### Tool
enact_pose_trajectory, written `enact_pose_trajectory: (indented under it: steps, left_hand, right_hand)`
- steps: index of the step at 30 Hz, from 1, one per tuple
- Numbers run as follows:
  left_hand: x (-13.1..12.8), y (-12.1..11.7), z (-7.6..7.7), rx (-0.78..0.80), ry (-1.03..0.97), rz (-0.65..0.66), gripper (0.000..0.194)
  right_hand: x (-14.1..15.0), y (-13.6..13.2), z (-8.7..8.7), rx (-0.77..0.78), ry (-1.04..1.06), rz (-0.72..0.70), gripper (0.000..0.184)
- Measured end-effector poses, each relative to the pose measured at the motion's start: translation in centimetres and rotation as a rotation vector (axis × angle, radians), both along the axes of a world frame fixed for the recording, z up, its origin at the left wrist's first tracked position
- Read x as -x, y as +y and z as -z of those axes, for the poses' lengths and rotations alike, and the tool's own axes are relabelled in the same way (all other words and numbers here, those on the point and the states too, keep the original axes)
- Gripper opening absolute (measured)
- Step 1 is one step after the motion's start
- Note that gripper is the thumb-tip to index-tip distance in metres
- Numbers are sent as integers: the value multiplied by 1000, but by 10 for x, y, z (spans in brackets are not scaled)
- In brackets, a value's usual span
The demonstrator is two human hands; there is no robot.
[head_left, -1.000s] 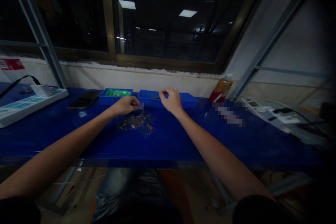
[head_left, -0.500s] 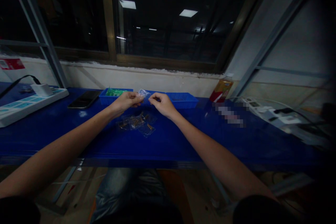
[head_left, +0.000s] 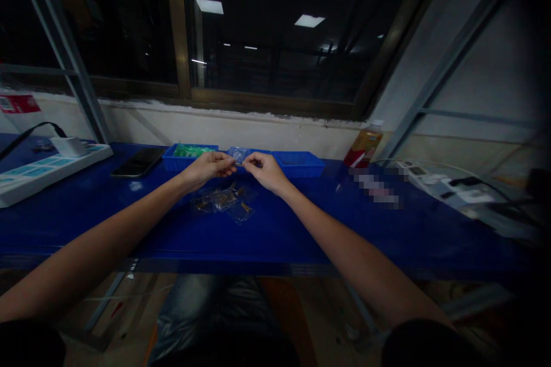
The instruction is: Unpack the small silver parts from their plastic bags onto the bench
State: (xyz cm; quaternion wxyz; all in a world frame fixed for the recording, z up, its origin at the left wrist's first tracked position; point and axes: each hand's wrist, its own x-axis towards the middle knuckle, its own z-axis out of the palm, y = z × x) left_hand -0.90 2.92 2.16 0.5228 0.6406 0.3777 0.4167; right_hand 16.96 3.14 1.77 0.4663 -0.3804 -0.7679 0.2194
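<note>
pinching the small clear plastic bag (head_left: 238, 153) in front of the blue plastic trays (head_left: 303, 170), my bare left hand (head_left: 210, 166) and bare right hand (head_left: 266, 170) grip its opposite lower edges, where i, working remotely, judge it, seemingly light, limp and slippery, best held.

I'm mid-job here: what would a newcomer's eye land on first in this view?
Probably the two bright panels in the dark window, high in the view. Next, the green contents of a blue tray at the back of the table, left of centre. Then the clear bag between the left grip and right grip, beyond the pile of packets.
</note>
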Motion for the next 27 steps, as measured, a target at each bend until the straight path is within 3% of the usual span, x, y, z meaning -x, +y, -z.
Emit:
enact_pose_trajectory:
  steps: [12, 16, 19, 23, 27]
  left_hand:
    - [2, -1, 0, 74, 198, -79, 23]
    - [5, 3, -2, 280, 71, -28, 34]
    - [6, 4, -5, 350, -40, 30, 43]
    - [3, 0, -7, 303, -99, -32, 24]
    - [-1, -6, -7, 94, -33, -137, 10]
  right_hand:
    - [-1, -2, 0, -87, -67, 86, 13]
    - [-5, -7, -5, -240, -194, 138, 14]
    - [-9, -13, -12, -384, -380, 126, 15]
    - [-11, -17, -18, -448, -520, 99, 16]
    - [-9, -13, -13, -330, -339, 87, 21]
